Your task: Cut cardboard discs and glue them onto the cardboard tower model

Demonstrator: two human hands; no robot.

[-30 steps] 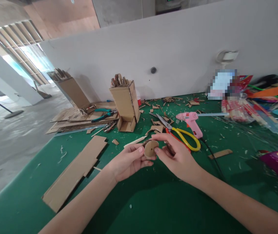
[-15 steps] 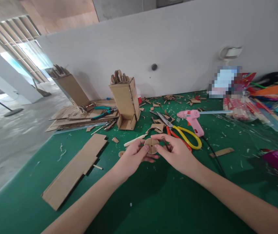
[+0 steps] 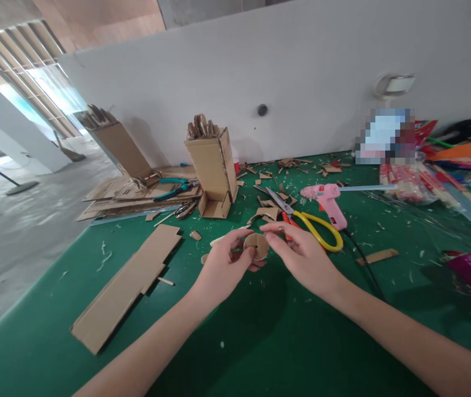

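Left of the glue gun point(image 3: 327, 199), my left hand point(image 3: 224, 263) pinches the cardboard disc point(image 3: 260, 246), from here I can't tell if my right hand point(image 3: 298, 249) beside it holds anything, and I'm likely checking it, so next needs care.

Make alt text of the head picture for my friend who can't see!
A person's left grip holds a small, round, brown cardboard disc, the right grip close beside it, above a green table. Beyond are yellow-handled metal scissors and a pink plastic glue gun.
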